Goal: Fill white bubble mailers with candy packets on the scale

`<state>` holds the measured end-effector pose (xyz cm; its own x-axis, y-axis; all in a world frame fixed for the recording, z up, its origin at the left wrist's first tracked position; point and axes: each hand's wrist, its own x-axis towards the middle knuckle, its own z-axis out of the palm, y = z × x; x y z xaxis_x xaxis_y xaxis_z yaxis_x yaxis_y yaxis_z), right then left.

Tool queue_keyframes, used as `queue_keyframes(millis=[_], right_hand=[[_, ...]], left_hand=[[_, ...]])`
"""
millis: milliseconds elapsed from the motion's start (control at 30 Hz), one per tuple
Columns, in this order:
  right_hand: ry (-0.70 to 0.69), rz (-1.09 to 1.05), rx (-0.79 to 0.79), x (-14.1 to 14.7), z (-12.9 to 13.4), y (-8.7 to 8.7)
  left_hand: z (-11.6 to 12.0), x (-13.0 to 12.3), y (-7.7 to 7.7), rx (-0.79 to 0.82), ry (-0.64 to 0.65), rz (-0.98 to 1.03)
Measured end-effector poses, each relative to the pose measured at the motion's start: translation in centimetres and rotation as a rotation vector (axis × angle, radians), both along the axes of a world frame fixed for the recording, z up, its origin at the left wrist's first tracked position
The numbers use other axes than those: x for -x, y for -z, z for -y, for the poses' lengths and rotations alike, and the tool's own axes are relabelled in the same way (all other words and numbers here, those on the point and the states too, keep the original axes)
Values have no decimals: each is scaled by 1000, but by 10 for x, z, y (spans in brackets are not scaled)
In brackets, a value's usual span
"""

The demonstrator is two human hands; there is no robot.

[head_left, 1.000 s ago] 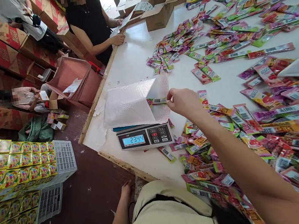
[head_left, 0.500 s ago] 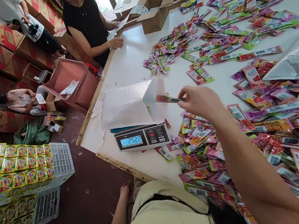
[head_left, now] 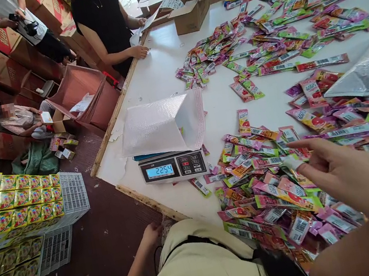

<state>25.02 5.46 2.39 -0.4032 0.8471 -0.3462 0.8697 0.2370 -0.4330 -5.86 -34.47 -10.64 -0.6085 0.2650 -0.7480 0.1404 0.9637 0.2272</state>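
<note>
"What's packed?"
"On my remote feed, a white bubble mailer [head_left: 154, 126] lies unsealed on a black-fronted digital scale [head_left: 194, 164]; slim colourful packets [head_left: 268, 190] lie loose near my open right hand [head_left: 350, 170]. Left hand [head_left: 150, 235]: can't tell."

- Scale [head_left: 192, 163] on table [head_left: 159, 73], near left corner
- Mailer [head_left: 150, 127] on scale, mouth right
- Sachets [head_left: 269, 192] right of scale, near to far
- Carton [head_left: 190, 18] at far edge
- Second mailer [head_left: 367, 72] right, by sachets
- Crates [head_left: 74, 188] left, off table
</note>
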Motion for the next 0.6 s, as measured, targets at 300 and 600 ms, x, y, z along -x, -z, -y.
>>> queue_keyframes(millis=[300,600], right_hand=[[-82,-112,-37,12,8,23],[-388,-488,-43,174,-9,8]], left_hand=[[-38,-22,-80,141,495,-7],[-119,-1,-142,-435,329,-258]])
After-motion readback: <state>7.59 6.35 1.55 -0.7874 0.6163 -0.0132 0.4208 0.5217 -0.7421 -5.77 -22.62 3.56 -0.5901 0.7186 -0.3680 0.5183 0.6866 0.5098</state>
